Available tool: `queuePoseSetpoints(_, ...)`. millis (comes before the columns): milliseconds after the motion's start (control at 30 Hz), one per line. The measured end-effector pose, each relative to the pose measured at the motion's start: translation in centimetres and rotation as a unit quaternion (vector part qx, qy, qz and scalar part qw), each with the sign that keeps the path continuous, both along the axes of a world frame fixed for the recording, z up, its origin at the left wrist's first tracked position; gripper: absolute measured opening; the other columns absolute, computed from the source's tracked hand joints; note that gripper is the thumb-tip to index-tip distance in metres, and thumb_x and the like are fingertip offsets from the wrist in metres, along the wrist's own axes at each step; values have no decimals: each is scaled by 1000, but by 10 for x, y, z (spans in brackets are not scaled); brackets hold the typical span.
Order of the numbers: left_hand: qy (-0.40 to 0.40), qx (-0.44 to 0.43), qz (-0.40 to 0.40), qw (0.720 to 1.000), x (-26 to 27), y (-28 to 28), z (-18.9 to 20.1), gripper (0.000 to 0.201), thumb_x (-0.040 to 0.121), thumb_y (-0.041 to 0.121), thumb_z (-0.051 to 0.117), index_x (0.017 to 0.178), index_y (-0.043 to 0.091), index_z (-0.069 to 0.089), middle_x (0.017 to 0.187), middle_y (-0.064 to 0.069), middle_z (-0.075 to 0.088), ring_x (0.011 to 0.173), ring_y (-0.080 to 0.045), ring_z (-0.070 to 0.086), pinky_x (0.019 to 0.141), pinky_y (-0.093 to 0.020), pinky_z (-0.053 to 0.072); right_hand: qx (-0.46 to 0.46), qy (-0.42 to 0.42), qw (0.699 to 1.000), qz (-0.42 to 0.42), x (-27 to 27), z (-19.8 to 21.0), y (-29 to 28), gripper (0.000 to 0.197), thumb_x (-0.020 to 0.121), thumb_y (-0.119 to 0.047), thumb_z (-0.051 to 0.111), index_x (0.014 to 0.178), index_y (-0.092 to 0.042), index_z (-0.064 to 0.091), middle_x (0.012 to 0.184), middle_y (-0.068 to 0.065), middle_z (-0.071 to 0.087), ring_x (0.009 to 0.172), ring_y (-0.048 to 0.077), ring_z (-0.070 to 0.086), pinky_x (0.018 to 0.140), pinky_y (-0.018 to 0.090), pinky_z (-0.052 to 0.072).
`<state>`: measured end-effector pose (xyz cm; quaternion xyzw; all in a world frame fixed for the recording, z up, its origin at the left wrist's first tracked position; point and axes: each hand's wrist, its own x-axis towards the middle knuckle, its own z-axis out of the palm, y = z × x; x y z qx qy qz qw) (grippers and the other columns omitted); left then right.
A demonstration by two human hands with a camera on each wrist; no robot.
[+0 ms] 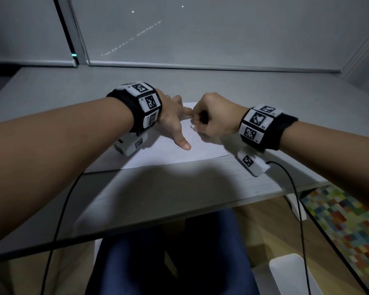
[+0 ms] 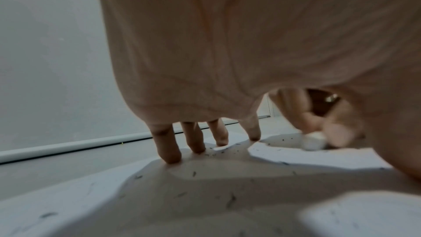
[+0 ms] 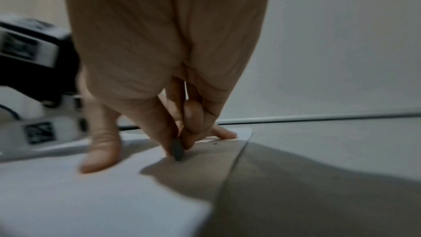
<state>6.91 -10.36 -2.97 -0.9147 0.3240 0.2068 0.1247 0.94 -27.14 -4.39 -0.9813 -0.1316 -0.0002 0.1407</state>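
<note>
The left hand lies on a white sheet of paper on the counter. Its fingers are spread wide and straight, and their tips press down on the paper; the left thumb points back toward the person and presses the sheet too.

The right hand is curled up just beside the left fingers. Its own fingers are pressed close together and pinch a small eraser; the eraser sticks out below the fingertips and its end touches the paper. It sits between the left pointing finger and the left thumb, near both. From the left wrist the eraser looks white and blurry; from the right wrist its end looks dark grey.

Little dark crumbs lie on the paper under and around the left fingers; one edge of the paper runs just to the right of the right fingers.

Each wrist wears a black band with black and white square marks; the left band sits just behind the left fingers, and the right band sits just behind the right fingers. A black cable hangs down over the front of the counter, below the left arm. A grey blind hangs well past the fingers, at the back of the counter.
</note>
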Motion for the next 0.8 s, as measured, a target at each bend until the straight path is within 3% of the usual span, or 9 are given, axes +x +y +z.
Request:
queuePoseSetpoints(67,0,3,1,1000,-1,-1,1,125,44,98,68,152,67,15,139,2,32,134,-31,38,104,-54,41,8,24,999,28,-8,0,4,11,85,-15,75,77,-9,75,67,-1,72,55,3,61,58,8,44)
queuePoseSetpoints(133,3,7,3,1000,-2,-2,2,127,42,98,67,153,67,12,141,2,31,136,-32,38,105,-55,40,3,19,1000,24,-6,2,2,11,86,-18,77,78,-10,77,67,-4,72,55,2,62,58,8,44)
queuePoseSetpoints(267,2,12,7,1000,-3,-2,2,131,41,99,66,155,65,10,146,3,30,140,-32,36,108,-55,38,-11,0,1000,-17,7,3,-6,10,86,-19,76,78,-14,78,71,-4,74,66,10,69,67,26,56)
queuePoseSetpoints(400,2,6,6,1000,-2,-2,3,126,39,99,66,150,68,17,138,4,32,135,-31,40,106,-53,40,-6,12,999,35,-8,0,3,10,86,-15,75,76,-12,73,64,-11,66,57,-2,61,59,9,44)
queuePoseSetpoints(467,5,5,6,1000,-2,-3,3,125,34,100,65,147,70,21,135,5,32,133,-31,41,105,-54,41,0,18,998,53,-15,0,3,12,87,-16,76,77,-11,74,65,-10,66,59,-3,61,58,7,44)
queuePoseSetpoints(633,4,8,4,1000,-2,-2,2,135,33,102,63,152,69,10,141,4,31,136,-33,41,107,-56,41,-24,-11,1000,13,-1,2,-5,12,88,-20,76,79,-12,75,74,0,75,67,13,69,67,28,56)
queuePoseSetpoints(733,7,6,8,1000,-2,-2,3,132,35,101,66,151,69,12,138,6,30,136,-33,41,105,-55,41,-19,-7,999,32,-10,-1,-1,14,88,-18,74,74,-16,70,66,-8,67,60,2,62,62,19,47)
queuePoseSetpoints(800,13,4,10,1000,-2,-2,4,124,40,99,69,148,70,15,137,5,31,133,-33,42,104,-54,42,-13,3,998,64,-23,-2,5,16,87,-19,76,73,-17,69,66,-9,66,60,4,61,59,15,46)
